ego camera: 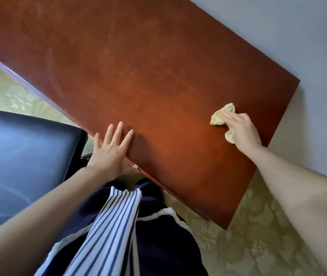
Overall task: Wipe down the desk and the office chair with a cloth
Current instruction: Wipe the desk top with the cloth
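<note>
A reddish-brown wooden desk (pixel 138 76) runs diagonally across the view, with pale dusty smears on its far left part. A crumpled yellow cloth (pixel 219 116) lies on the desk near its right end. My right hand (pixel 240 130) presses down on the cloth, fingers lying over it. My left hand (pixel 111 150) rests flat on the desk's near edge with fingers spread and straight. The black office chair (pixel 19 160) seat stands at the left, beside the desk edge.
A pale grey wall (pixel 298 36) runs behind the desk's far side and right end. Patterned greenish flooring (pixel 258 236) shows below the desk on the right and at the left. My striped top and dark shorts fill the lower middle.
</note>
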Motion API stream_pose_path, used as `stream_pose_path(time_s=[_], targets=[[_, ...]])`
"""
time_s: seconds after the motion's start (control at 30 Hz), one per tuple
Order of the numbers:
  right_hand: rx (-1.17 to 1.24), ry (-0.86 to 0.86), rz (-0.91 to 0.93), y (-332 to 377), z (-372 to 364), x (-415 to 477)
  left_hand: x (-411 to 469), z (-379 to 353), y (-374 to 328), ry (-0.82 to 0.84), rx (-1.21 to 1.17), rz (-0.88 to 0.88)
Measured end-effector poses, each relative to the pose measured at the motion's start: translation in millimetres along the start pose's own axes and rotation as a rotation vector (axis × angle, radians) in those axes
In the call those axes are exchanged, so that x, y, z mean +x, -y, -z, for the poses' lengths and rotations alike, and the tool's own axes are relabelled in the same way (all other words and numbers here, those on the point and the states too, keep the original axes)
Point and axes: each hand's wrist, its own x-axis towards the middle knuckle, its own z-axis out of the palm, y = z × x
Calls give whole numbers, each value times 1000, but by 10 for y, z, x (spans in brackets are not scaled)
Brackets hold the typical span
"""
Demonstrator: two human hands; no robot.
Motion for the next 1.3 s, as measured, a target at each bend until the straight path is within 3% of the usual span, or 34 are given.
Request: stream_pose_path(time_s=[0.17,0.23,0.47,0.6,0.77,0.93,1.03,1.3], targets=[[94,-194,-644,671,-271,288,-82,-41,356,-27,-53,51],[128,-220,-718,1069,-350,314,-110,-75,524,-26,-60,68],[200,-234,-254,2448,-575,-224,-96,-104,1010,-49,-50,44],[190,-246,-42,2854,-681,-545,-13,-70,1263,-101,-54,58],[182,-217,113,2767,-628,-508,128,32,1466,-185,-118,98],[135,-55,484,2414,-469,-209,295,175,1560,-167,-110,135],[107,10,609,2242,-353,245,396,287,1599,-145,-109,159],[58,36,670,2136,-147,1887,600,444,1707,-91,-77,224]])
